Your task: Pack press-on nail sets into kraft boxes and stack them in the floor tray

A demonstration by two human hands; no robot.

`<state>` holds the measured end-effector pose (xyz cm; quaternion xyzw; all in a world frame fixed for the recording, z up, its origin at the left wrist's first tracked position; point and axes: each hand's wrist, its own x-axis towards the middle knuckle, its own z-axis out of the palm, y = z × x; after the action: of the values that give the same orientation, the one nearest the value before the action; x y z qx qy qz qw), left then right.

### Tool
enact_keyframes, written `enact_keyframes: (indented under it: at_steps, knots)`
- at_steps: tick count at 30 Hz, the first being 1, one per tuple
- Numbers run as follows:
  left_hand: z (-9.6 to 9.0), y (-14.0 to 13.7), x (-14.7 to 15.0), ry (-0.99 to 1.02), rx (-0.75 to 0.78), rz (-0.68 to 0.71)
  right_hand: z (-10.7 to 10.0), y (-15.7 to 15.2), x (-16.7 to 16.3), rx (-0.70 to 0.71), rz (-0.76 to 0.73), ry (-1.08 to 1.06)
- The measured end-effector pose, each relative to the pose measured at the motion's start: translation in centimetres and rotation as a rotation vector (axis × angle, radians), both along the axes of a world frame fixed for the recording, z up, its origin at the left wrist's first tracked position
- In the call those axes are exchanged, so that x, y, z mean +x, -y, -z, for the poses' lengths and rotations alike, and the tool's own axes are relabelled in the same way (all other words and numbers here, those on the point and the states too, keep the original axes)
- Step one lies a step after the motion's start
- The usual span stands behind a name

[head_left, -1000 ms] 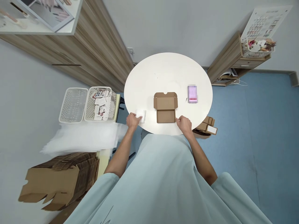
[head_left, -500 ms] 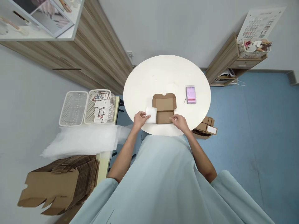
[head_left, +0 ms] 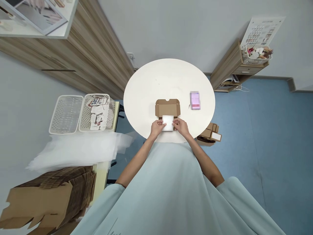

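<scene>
A white, flat, roughly square foam-like packet (head_left: 168,123) is over the lower half of an opened brown cardboard box (head_left: 167,108). My left hand (head_left: 157,127) pinches the packet at its left edge, and my right hand (head_left: 180,126) pinches it at the right edge. The box's lid stands folded back, away from me, with its side flaps out. Most of the box's tray is hidden under the packet and my fingers. I cannot tell whether the packet touches the bottom of the box.
On the white oval table (head_left: 141,88) lies a phone-like item with a pixelated screen (head_left: 195,100). To the left are white plastic baskets (head_left: 81,112), white packing sheets (head_left: 78,148) and flat cardboard boxes (head_left: 39,202). More brown boxes (head_left: 207,132) sit low at the right.
The white packet has moved right, from beside the box to over its tray. My right hand has gone from the box's right edge to the packet. The view has shifted slightly.
</scene>
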<state>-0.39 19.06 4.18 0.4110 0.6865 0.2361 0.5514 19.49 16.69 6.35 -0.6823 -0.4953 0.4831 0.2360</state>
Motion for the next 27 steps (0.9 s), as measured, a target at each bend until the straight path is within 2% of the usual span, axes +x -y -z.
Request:
enact_keyframes:
  at_steps: [9, 17, 24, 27]
  knots:
    - [1.4, 0.4, 1.3, -0.268, 0.051, 0.172, 1.9, -1.0, -0.1, -0.081, -0.117, 0.191]
    - [2.6, 1.3, 1.9, -0.449, 0.188, 0.328, 2.6, -1.5, -1.4, -0.081, -0.350, 0.491]
    - [1.6, 0.7, 2.6, -0.611, 0.101, 0.538, 1.6, -1.5, -2.5, -0.078, -0.520, 0.629]
    - [0.6, 0.3, 1.8, -0.587, 0.214, 0.495, 1.1, -1.9, -1.9, 0.014, -0.441, 0.561]
